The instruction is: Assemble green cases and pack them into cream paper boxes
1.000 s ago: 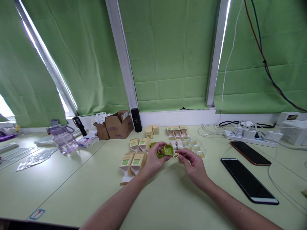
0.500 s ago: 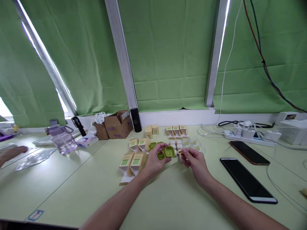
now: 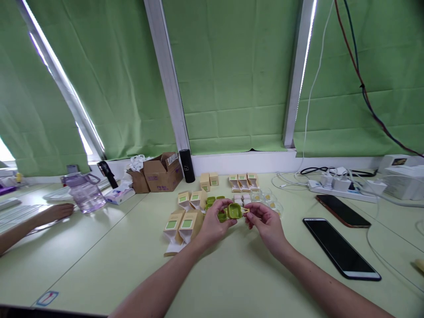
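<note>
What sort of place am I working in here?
Probably an office or shared workroom: a long worktable, a loaded power strip on it, and green blinds along the wall behind.

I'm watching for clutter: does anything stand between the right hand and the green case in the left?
Only the pale loop that the right hand pinches, at the right side of the green case in the left hand. The clear cups sit beyond, not in between.

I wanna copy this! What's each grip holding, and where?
Left grip: the green case, by its left side. Right grip: a pale loop, seemingly by its right end.
</note>
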Demonstrator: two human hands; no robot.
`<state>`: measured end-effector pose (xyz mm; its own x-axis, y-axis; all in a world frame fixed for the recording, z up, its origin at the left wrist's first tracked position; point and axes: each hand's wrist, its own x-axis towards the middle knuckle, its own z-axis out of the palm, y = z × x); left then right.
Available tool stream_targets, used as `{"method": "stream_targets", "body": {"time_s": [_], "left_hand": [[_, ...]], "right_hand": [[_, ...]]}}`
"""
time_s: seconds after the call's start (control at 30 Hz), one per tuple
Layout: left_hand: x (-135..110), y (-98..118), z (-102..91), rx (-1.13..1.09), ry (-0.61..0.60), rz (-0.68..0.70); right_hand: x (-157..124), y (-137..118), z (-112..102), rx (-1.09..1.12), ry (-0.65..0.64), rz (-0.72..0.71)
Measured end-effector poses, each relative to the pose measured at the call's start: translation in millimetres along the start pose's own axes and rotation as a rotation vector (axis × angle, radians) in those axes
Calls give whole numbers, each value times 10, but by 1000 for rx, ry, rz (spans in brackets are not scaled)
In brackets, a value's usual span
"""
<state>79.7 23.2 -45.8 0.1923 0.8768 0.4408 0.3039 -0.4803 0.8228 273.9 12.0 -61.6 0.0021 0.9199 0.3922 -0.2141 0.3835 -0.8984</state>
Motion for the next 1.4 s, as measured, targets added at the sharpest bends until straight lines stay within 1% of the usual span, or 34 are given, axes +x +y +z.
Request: {"method": "stream_targets", "body": {"time_s": [0.1, 0.23, 0.4, 0.57, 0.67, 0.73, 0.9, 1.1, 1.4], "left_hand": [[-10, 4, 4, 20, -7, 7], [-13, 19, 10, 41, -10, 35], [-16, 62, 12, 58, -14, 115], [-36, 76, 17, 48, -25, 195], [-49, 79, 28, 54, -35, 232], [-56, 80, 36, 52, -44, 244], [-66, 67, 55, 43, -55, 246], [-75, 57, 69, 34, -71, 283], [-67, 20, 62, 59, -89, 317]], "right_hand": [[-4, 10, -21, -60, 6, -35], [-32, -25, -47, -261, -5, -137], [-49, -79, -57, -488, -27, -386], [-32, -63, -62, -606, -33, -620], [-19, -39, -79, -691, -46, -738], [-16, -29, -92, -778, -44, -790], [-31, -8, -100, -906, -37, -818], [-39, -6, -93, -958, -59, -868], [-42, -70, -59, -1015, -36, -925]]}}
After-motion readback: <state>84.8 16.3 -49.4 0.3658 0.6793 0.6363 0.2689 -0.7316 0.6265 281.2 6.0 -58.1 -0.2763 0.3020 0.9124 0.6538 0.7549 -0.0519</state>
